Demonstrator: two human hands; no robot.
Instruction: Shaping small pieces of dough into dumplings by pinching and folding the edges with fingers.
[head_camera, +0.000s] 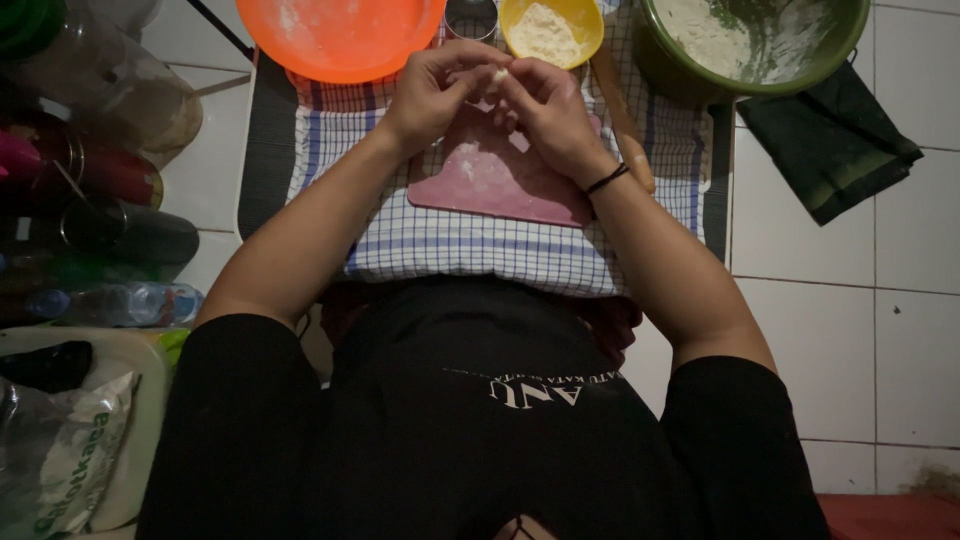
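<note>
My left hand (432, 92) and my right hand (548, 108) meet above a pink cutting board (490, 180). Together their fingertips pinch a small pale piece of dough (497, 75). The board is dusted with flour and lies on a blue-and-white checked cloth (480, 245). A black band circles my right wrist. A wooden rolling pin (622, 115) lies along the board's right side, partly behind my right hand.
An orange bowl (340, 35), a small metal cup (471, 18), a yellow bowl of flour (552, 30) and a green floured bowl (752, 45) line the far edge. A dark green cloth (825, 140) lies on white tiles at right. Bottles, jars and a bag crowd the left.
</note>
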